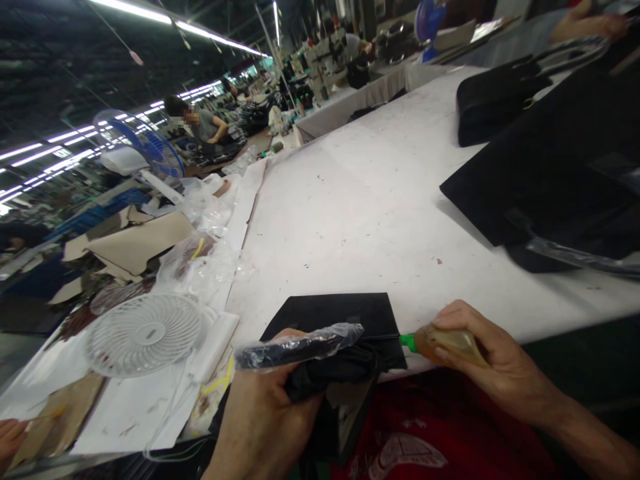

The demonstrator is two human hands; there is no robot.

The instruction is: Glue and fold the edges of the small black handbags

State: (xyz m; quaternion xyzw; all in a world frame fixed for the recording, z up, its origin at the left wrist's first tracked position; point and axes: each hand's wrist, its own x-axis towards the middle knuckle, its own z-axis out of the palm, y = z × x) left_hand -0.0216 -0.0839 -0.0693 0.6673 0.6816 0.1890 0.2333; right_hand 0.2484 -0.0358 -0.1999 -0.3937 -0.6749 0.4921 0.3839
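A black bag (340, 310) rests at the near edge of the table, close to my body. One of its handles (300, 347), wrapped in clear plastic, runs across my left hand (273, 407), whose fingers are closed around the bag's gathered black material. In my right hand (480, 343) is a translucent amber squeeze bottle (445, 345) with a green cap. From the cap a thin dark nozzle points left, its tip reaching the bag beside the wrapped handle. What the tip touches is too small to tell.
More black bags (550, 160) lie at the right, near another person's hand (590, 27). A white fan (145, 333) sits at the left by plastic wrapping (200, 260) and beige pieces (140, 243). Another hand (11, 440) shows at lower left. The white table (350, 200) stretches ahead.
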